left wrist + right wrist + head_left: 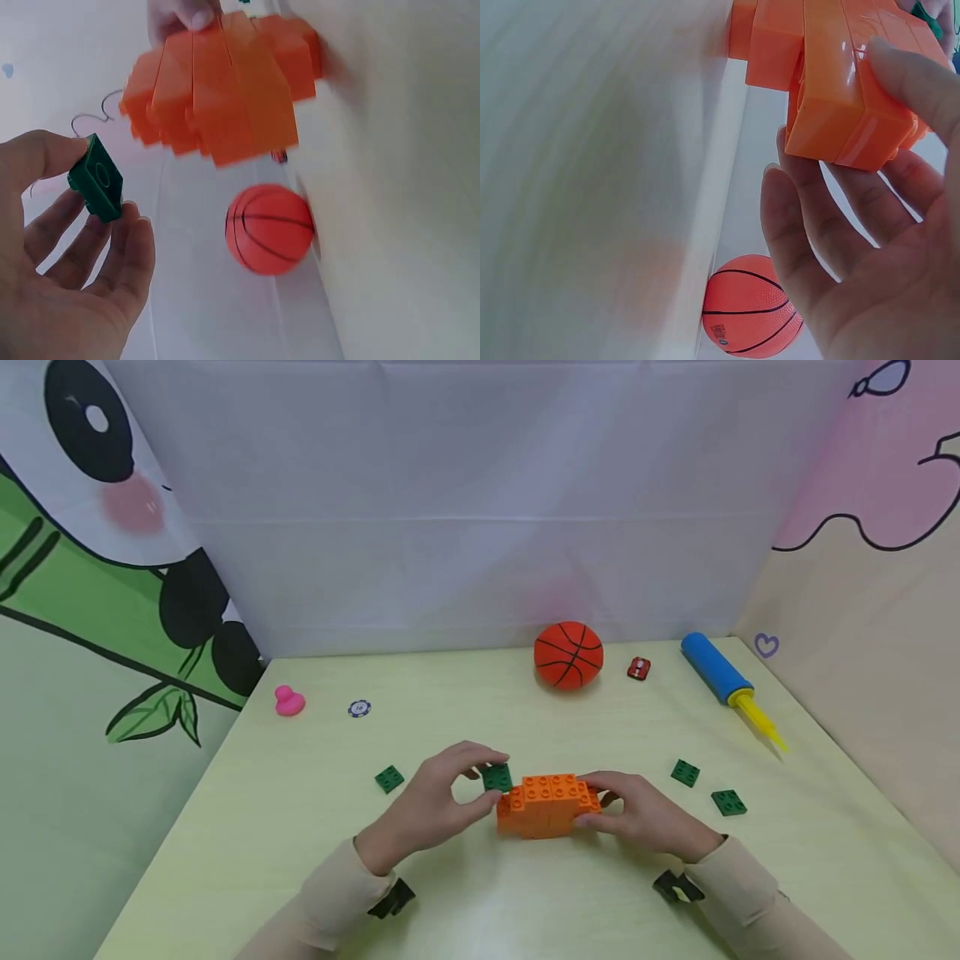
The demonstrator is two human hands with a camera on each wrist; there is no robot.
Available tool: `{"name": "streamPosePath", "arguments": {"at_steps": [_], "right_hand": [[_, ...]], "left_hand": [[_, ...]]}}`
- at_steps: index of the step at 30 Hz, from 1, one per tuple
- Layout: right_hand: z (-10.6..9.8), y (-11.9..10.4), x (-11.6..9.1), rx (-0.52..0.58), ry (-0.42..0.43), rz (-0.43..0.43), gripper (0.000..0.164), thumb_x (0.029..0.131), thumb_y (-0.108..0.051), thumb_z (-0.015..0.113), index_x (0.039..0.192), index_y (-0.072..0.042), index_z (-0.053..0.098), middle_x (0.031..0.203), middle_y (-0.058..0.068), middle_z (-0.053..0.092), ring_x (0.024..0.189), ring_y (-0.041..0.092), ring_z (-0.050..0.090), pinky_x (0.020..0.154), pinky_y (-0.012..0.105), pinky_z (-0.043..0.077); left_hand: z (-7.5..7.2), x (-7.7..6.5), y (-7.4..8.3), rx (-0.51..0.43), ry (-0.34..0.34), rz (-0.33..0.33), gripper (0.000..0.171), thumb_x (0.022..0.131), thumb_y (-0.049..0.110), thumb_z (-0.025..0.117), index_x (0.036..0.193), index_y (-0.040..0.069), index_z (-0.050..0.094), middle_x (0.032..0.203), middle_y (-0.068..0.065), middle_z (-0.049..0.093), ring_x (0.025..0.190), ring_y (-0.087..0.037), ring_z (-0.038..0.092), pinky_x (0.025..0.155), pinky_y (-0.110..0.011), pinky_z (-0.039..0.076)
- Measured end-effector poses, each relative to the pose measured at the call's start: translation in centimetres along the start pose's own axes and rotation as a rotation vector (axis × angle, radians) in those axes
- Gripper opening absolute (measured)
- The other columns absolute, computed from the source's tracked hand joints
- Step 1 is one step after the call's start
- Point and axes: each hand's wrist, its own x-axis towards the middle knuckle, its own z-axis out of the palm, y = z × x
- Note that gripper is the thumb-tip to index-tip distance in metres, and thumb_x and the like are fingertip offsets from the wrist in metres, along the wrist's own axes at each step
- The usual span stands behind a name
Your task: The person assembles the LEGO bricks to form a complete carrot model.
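An orange assembly of stacked toy bricks stands at the front middle of the table, studs up. My right hand grips its right end, thumb on the near face and fingers behind; the right wrist view shows the thumb pressed against the orange bricks. Between thumb and fingers, my left hand pinches a green brick over the assembly's left end. In the left wrist view that green brick is tilted and apart from the orange bricks.
Loose green bricks lie left and right of the hands. Farther back are a pink toy, a poker chip, a small basketball, a red toy car and a blue-yellow pump.
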Motion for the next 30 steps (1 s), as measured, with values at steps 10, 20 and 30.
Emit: {"name": "streamPosePath", "arguments": {"at_steps": [10, 20, 30], "right_hand": [[0.0, 0.0, 0.1, -0.002, -0.007, -0.006, 0.055, 0.089, -0.048, 0.071, 0.137, -0.022, 0.06, 0.129, -0.007, 0.062, 0.11, 0.017, 0.057, 0.092, 0.039, 0.051], [0.0, 0.0, 0.0, -0.003, -0.012, -0.007, 0.055, 0.09, -0.047, 0.07, 0.137, -0.022, 0.06, 0.129, -0.007, 0.062, 0.109, 0.016, 0.057, 0.09, 0.035, 0.052], [-0.1, 0.0, 0.0, -0.001, -0.008, -0.009, 0.055, 0.09, -0.048, 0.07, 0.137, -0.022, 0.06, 0.129, -0.007, 0.062, 0.109, 0.016, 0.057, 0.09, 0.034, 0.051]], "left_hand": [[1.9, 1.0, 0.7, -0.098, -0.064, -0.03, 0.04, 0.09, 0.01, 0.074, 0.128, 0.015, 0.064, 0.123, 0.006, 0.065, 0.104, -0.008, 0.061, 0.091, -0.038, 0.056], [1.7, 1.5, 1.1, -0.067, -0.102, -0.045, 0.043, 0.088, 0.009, 0.076, 0.129, 0.01, 0.064, 0.123, -0.002, 0.067, 0.099, -0.009, 0.064, 0.09, -0.037, 0.056], [1.4, 2.0, 1.3, -0.031, -0.146, -0.095, 0.046, 0.088, 0.012, 0.077, 0.132, 0.012, 0.063, 0.118, 0.002, 0.069, 0.098, -0.01, 0.063, 0.091, -0.035, 0.056]]}}
